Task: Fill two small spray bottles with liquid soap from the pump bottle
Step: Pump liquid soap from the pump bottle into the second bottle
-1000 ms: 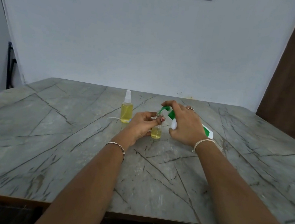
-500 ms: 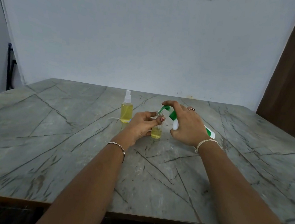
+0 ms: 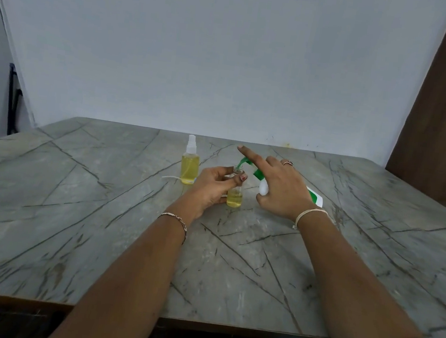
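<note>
OK, both hands are busy mid-counter point(image 3: 73, 207). Left hand point(image 3: 214, 184) is curled round the small open bottle point(image 3: 234, 196), thumb and fingertips pinching it near the neck. The bottle is upright, its base looks down on the counter, and there is yellow liquid in the lower part only.

Right hand point(image 3: 283, 192) holds the pump bottle point(image 3: 264, 187) tilted toward the left hand, thumb under the white body, other fingers over it. The index finger is straight and sticks out above the green pump head point(image 3: 245, 161), not on it. The spout sits right at the small bottle's mouth; can't tell if soap is flowing.

Capped spray bottle point(image 3: 189, 166) stands upright just left of and behind the left hand, nearly full of yellow liquid, white sprayer on. A thin white piece point(image 3: 171, 177) lies on the counter beside its base.
</note>
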Available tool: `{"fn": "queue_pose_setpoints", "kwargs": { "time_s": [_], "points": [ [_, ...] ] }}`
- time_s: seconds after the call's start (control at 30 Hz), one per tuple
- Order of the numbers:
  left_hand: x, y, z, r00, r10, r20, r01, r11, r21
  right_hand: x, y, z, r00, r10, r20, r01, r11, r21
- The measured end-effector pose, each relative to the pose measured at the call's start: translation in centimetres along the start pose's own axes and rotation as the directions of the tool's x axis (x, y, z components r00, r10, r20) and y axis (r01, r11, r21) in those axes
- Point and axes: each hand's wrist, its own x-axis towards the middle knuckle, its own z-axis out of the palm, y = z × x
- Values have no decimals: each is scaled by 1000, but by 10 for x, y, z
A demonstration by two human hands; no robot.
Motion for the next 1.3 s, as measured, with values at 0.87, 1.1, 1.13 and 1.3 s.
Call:
{"fn": "queue_pose_setpoints", "kwargs": {
  "time_s": [0.87, 1.1, 1.13, 1.3],
  "points": [
    [4, -1, -1, 999, -37, 5, 37, 999, 30, 1, -6, -1, 997, 73, -16, -70, 990, 122],
    [5, -6, -5, 1000, -1, 26, -1, 996, 94, -1, -6, -3, 997, 74, -16, -72, 992, 105],
    [5, -8, -6, 999, 15, 34, -20, 992, 128, -1, -6, -3, 997, 70, -11, -69, 993, 98],
    [7, -10, -8, 998, 37, 57, -51, 963, 263, -4, -2, -5, 998, 57, 4, -57, 996, 65]
  ]
}}
